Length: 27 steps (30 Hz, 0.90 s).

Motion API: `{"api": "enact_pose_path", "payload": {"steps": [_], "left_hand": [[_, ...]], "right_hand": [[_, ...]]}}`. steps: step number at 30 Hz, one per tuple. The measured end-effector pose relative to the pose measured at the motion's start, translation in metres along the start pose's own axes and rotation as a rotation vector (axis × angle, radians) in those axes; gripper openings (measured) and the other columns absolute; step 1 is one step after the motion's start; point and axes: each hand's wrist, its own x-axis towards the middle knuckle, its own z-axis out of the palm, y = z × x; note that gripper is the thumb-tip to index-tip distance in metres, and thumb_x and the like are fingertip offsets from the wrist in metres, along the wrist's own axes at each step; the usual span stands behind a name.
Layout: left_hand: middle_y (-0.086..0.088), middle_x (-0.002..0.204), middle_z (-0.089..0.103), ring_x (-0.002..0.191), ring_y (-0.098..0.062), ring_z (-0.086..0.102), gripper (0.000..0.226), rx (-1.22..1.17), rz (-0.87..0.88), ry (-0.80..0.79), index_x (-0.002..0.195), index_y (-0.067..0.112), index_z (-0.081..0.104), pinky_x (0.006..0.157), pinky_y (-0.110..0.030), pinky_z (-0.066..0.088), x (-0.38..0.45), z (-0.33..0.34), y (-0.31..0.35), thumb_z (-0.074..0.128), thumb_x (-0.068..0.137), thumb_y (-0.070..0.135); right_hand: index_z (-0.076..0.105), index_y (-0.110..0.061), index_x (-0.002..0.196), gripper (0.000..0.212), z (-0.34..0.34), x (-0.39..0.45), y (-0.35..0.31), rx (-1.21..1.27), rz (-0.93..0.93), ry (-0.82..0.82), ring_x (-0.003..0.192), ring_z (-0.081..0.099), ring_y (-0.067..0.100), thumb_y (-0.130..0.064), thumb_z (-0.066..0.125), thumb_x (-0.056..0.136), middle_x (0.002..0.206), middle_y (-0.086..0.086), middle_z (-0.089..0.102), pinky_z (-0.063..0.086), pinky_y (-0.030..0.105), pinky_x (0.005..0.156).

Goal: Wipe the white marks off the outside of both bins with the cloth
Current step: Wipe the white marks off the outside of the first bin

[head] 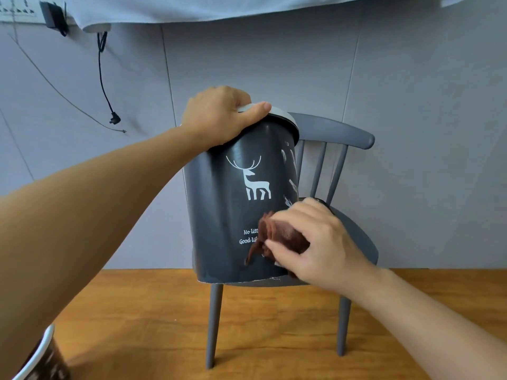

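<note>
Grey deer-printed bin – white-smeared – left hand grips rim, right hand clutches brown cloth.

dark grey bin with white deer, brown cloth, grey chair

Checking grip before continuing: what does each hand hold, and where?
Left hand grips the grey bin at its white rim; right hand holds the bunched brown cloth.

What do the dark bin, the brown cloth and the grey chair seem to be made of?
Dark bin: probably plastic with a smooth, semi-gloss finish, since soft light streaks run down its side.
Brown cloth: a soft, fuzzy fabric, maybe microfibre, bunched into folds under the right hand.
Grey chair: matte painted wood or moulded plastic; I can't tell which.
</note>
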Motion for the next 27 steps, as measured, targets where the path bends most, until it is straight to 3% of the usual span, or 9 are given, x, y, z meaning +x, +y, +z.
{"api": "enact_pose_path", "payload": {"steps": [4, 9, 13, 17, 22, 25, 27], "left_hand": [[-0.003, 0.057, 0.045, 0.067, -0.031, 0.051, 0.070, 0.010, 0.014, 0.000, 0.069, 0.010, 0.042, 0.059, -0.037, 0.039, 0.000, -0.001, -0.001, 0.042, 0.086, 0.078], [-0.002, 0.056, 0.044, 0.067, -0.031, 0.050, 0.069, 0.014, 0.006, 0.000, 0.066, 0.013, 0.039, 0.060, -0.037, 0.036, 0.001, 0.000, -0.002, 0.042, 0.085, 0.079], [-0.003, 0.057, 0.044, 0.067, -0.032, 0.050, 0.070, 0.014, 0.008, 0.006, 0.069, 0.011, 0.039, 0.059, -0.037, 0.038, 0.000, 0.000, -0.003, 0.042, 0.085, 0.079], [-0.004, 0.058, 0.045, 0.067, -0.031, 0.050, 0.070, 0.029, 0.021, 0.007, 0.069, 0.011, 0.039, 0.059, -0.037, 0.037, 0.001, 0.001, -0.001, 0.041, 0.086, 0.079], [-0.004, 0.056, 0.041, 0.062, -0.028, 0.044, 0.070, 0.030, 0.017, 0.021, 0.066, 0.012, 0.035, 0.056, -0.035, 0.031, 0.000, 0.000, -0.003, 0.041, 0.086, 0.079], [-0.003, 0.055, 0.041, 0.058, -0.023, 0.044, 0.070, 0.034, 0.013, 0.022, 0.064, 0.014, 0.034, 0.053, -0.034, 0.028, 0.000, 0.000, -0.002, 0.041, 0.085, 0.079], [-0.002, 0.054, 0.040, 0.056, -0.020, 0.042, 0.069, 0.027, 0.004, 0.019, 0.062, 0.015, 0.034, 0.053, -0.034, 0.027, 0.000, -0.001, -0.004, 0.041, 0.085, 0.080]], "right_hand": [[0.074, -0.021, 0.094, 0.017, 0.001, -0.019, -0.008, 0.013, -0.161, -0.220, 0.080, 0.051, 0.011, -0.037, 0.074, 0.090, 0.082, -0.015, 0.058, 0.046, 0.036, 0.077], [0.076, -0.017, 0.101, 0.019, -0.004, -0.005, -0.001, -0.002, -0.028, -0.044, 0.085, 0.055, 0.016, -0.033, 0.076, 0.090, 0.087, -0.007, 0.064, 0.050, 0.037, 0.080], [0.075, -0.026, 0.094, 0.014, -0.003, -0.013, -0.004, 0.025, -0.131, -0.239, 0.081, 0.050, 0.007, -0.040, 0.072, 0.092, 0.081, -0.018, 0.056, 0.047, 0.034, 0.078], [0.076, -0.021, 0.103, 0.020, -0.005, -0.003, -0.002, -0.015, -0.063, -0.100, 0.084, 0.053, 0.014, -0.037, 0.076, 0.091, 0.086, -0.010, 0.061, 0.048, 0.037, 0.080], [0.075, -0.032, 0.095, 0.012, -0.007, -0.009, -0.005, 0.007, -0.150, -0.301, 0.080, 0.048, 0.007, -0.043, 0.073, 0.092, 0.079, -0.020, 0.051, 0.043, 0.030, 0.079], [0.076, -0.026, 0.102, 0.018, -0.008, -0.004, -0.002, -0.029, -0.064, -0.159, 0.085, 0.051, 0.012, -0.040, 0.074, 0.091, 0.085, -0.013, 0.057, 0.045, 0.034, 0.081], [0.075, -0.028, 0.102, 0.018, -0.010, -0.001, -0.003, -0.027, -0.073, -0.196, 0.086, 0.050, 0.012, -0.041, 0.075, 0.091, 0.086, -0.014, 0.056, 0.044, 0.033, 0.082]]}}
